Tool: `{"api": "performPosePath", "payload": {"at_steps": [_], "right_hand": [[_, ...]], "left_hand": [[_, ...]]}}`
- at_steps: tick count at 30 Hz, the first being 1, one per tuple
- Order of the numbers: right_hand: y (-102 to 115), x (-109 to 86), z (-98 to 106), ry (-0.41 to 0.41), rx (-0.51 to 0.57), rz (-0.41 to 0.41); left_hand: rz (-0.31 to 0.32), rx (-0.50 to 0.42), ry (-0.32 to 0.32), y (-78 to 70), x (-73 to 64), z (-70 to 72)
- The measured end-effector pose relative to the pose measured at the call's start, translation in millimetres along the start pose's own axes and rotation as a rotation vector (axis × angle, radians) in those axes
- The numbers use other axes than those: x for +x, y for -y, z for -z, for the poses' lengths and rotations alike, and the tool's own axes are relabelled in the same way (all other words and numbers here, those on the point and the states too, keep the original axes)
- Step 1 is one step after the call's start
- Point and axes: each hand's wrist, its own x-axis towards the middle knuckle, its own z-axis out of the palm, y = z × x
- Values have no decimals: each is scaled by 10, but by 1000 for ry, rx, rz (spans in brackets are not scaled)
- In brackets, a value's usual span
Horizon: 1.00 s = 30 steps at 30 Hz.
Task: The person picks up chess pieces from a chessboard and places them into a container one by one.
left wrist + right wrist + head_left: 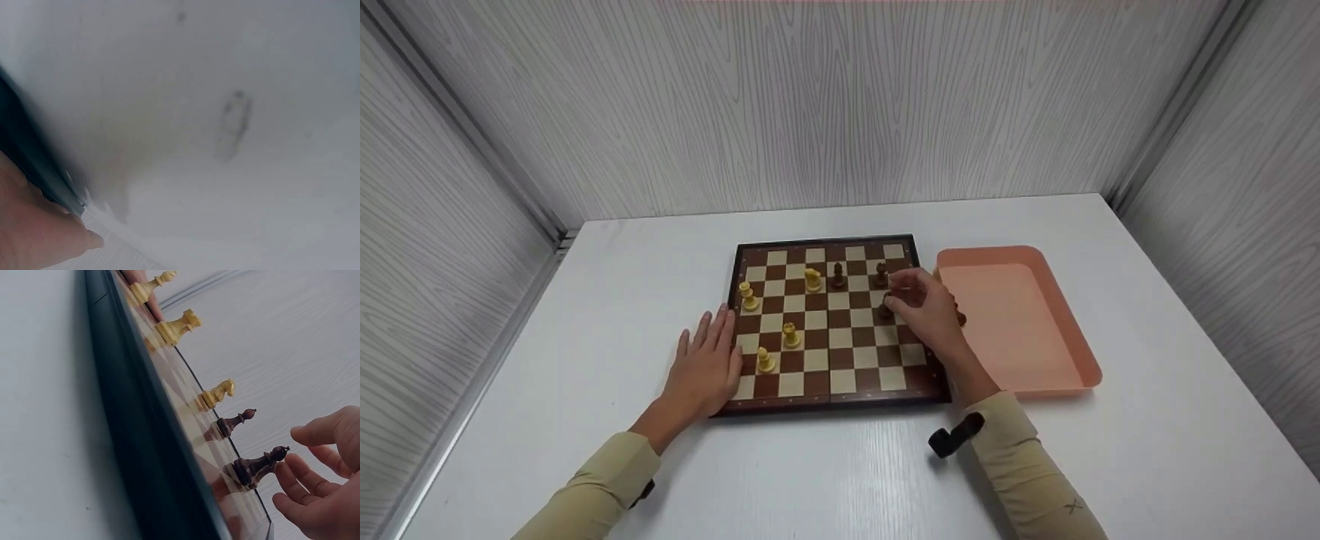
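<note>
Station Layout: Surface and Enclosure

Across the lower part of the head frame: white tabletop (840,472), with soft glare at lower center. Enclosed by 3 grey wood-grain walls: back wall (840,112) across the top, left wall (442,225) at far left, right wall (1252,225) at far right. At frame center: chessboard (840,337) with dark border, brown and cream squares. On its left half: 4 light pieces (790,336). At its left border: left hand (703,371), fingers extended, nothing grasped. Right of center: right hand (934,315), thumb and fingers parted beside a dark bishop (886,309) upright on the board; nothing grasped, contact impossible to tell. Near the board's upper edge: 2 other dark pieces (838,277). Farther right, flat on the tabletop: pink tray (1005,326).
</note>
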Motion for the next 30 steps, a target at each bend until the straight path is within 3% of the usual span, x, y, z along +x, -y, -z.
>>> {"api": "performPosePath", "payload": {"at_steps": [13, 21, 30], "right_hand": [[-88, -9, -55, 0, -84, -36], [-93, -17, -70, 17, -68, -9], [-107, -2, -58, -2, -141, 20]], "left_hand": [[-8, 14, 1, -18, -3, 23], [-16, -2, -10, -4, -28, 15], [-22, 3, -20, -1, -13, 3]]}}
